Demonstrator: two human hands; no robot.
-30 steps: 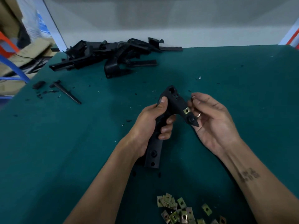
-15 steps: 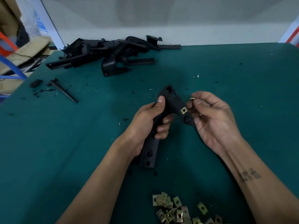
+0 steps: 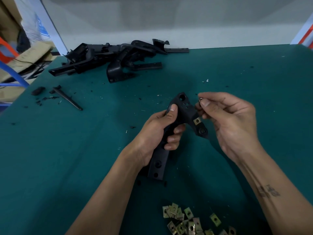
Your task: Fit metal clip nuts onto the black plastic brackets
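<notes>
My left hand (image 3: 159, 131) grips a black plastic bracket (image 3: 183, 111) by its long stem, holding it upright above the green table. One brass clip nut (image 3: 197, 120) sits fitted on the bracket's right arm. My right hand (image 3: 232, 121) is beside the bracket's upper right edge and pinches a small metal clip nut (image 3: 201, 100) between thumb and forefinger, just right of the bracket's top. A heap of loose clip nuts (image 3: 184, 219) lies on the table near the front edge.
A pile of black plastic brackets (image 3: 111, 60) lies at the back left of the green table (image 3: 67, 158). A thin black rod (image 3: 67, 98) and small black scraps lie at the left. Cardboard and a blue frame stand beyond the left edge.
The bracket has turned slightly and tilted in my left hand. My right hand has lifted from the fitted clip nut up to the bracket's top, with a small metal piece pinched at its fingertips.
</notes>
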